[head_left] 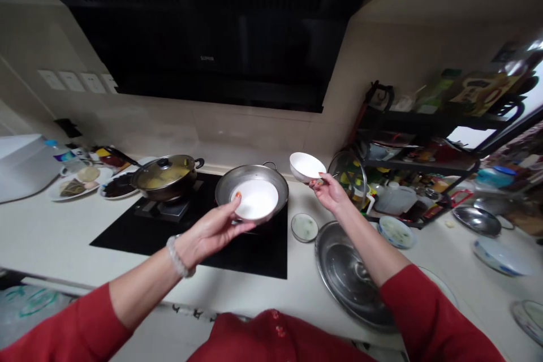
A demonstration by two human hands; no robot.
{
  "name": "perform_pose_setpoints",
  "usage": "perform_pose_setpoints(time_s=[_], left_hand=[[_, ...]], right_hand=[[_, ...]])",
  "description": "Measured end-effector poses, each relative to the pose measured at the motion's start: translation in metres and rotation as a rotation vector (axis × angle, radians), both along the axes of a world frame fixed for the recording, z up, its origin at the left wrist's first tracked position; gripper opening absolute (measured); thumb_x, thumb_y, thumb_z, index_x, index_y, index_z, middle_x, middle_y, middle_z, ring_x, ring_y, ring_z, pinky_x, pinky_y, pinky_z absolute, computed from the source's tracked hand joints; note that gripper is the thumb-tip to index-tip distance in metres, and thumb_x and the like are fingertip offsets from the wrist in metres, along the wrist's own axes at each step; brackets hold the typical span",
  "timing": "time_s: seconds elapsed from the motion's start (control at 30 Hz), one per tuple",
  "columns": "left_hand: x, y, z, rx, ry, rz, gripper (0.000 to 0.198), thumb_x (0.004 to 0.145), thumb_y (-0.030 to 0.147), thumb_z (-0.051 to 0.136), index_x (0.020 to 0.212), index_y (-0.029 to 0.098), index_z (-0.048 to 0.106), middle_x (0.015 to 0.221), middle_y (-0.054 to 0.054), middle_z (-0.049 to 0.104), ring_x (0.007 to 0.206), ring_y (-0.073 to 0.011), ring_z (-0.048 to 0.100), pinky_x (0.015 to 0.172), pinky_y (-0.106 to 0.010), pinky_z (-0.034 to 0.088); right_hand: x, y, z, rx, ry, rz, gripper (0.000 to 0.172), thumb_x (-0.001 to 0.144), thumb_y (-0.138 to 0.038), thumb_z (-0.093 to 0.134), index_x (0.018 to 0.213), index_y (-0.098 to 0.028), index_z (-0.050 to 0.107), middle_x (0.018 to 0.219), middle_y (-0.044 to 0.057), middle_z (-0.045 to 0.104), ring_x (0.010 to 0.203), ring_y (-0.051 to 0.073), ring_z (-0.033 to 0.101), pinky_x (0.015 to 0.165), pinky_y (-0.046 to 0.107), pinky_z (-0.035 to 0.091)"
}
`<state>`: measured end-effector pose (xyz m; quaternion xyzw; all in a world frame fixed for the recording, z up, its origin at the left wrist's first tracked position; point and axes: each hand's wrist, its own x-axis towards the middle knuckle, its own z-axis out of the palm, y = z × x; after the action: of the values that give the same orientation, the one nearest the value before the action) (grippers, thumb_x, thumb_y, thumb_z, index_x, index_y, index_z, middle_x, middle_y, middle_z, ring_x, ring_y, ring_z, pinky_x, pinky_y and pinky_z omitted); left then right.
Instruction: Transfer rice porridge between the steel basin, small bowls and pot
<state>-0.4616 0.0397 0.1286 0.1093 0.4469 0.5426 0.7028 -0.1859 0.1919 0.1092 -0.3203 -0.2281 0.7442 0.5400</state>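
Note:
My left hand [210, 232] grips a white bowl [257, 201] by its near left rim, thumb on the inside edge. The bowl is held over a wide metal wok [225, 185] on the right side of the black cooktop [258, 251] and hides much of its inside. To the right, my right hand [330, 192] has its fingers closed round the lower side of a second white bowl [306, 164], raised near the back wall. A small round dish [304, 227] with pale contents sits on the counter below it. Whether either bowl holds anything is unclear.
A pan with a glass lid [165, 174] stands on the left burner. Plates of food [80, 182] lie farther left. A large metal basin [339, 271] sits beneath my right forearm. A crowded black rack [424, 164] stands at right; the range hood [220, 68] hangs above.

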Motion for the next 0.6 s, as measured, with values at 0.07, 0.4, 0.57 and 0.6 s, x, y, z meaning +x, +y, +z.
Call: perform_pose_setpoints(time_s=[0.07, 0.4, 0.57, 0.6], left_hand=[[0.017, -0.021, -0.023, -0.051, -0.006, -0.039, 0.041, 0.083, 0.023, 0.066, 0.12, 0.007, 0.059, 0.11, -0.018, 0.066, 0.09, -0.0295, 0.07, 0.068, -0.038, 0.063], [0.067, -0.046, -0.165, -0.294, 0.015, 0.044, 0.046, 0.078, 0.021, 0.072, 0.117, 0.005, 0.055, 0.089, -0.016, 0.071, 0.073, -0.026, 0.072, 0.056, -0.034, 0.062], [0.072, -0.034, -0.189, -0.295, 0.068, 0.095, 0.05, 0.077, 0.021, 0.073, 0.119, 0.007, 0.051, 0.082, -0.012, 0.07, 0.069, -0.0251, 0.071, 0.051, -0.033, 0.061], [0.072, -0.032, -0.192, -0.294, 0.072, 0.104, 0.048, 0.078, 0.02, 0.072, 0.118, 0.006, 0.051, 0.08, -0.012, 0.069, 0.068, -0.0245, 0.071, 0.05, -0.033, 0.061]], right_hand=[[0.015, 0.004, -0.016, -0.027, -0.015, -0.026, 0.02, 0.073, -0.007, 0.058, 0.091, -0.015, 0.054, 0.076, 0.006, 0.059, 0.058, 0.01, 0.057, 0.04, 0.013, 0.048], [0.044, 0.028, -0.107, -0.273, -0.218, -0.081, 0.03, 0.065, 0.003, 0.053, 0.089, -0.015, 0.051, 0.071, 0.004, 0.056, 0.055, 0.013, 0.059, 0.038, 0.018, 0.05], [0.045, 0.045, -0.138, -0.289, -0.342, -0.071, 0.03, 0.071, 0.004, 0.05, 0.094, -0.015, 0.051, 0.072, 0.0, 0.053, 0.053, 0.012, 0.058, 0.037, 0.018, 0.048], [0.045, 0.049, -0.143, -0.269, -0.365, -0.07, 0.027, 0.075, 0.002, 0.051, 0.095, -0.015, 0.051, 0.073, -0.001, 0.053, 0.053, 0.012, 0.057, 0.037, 0.018, 0.048]])
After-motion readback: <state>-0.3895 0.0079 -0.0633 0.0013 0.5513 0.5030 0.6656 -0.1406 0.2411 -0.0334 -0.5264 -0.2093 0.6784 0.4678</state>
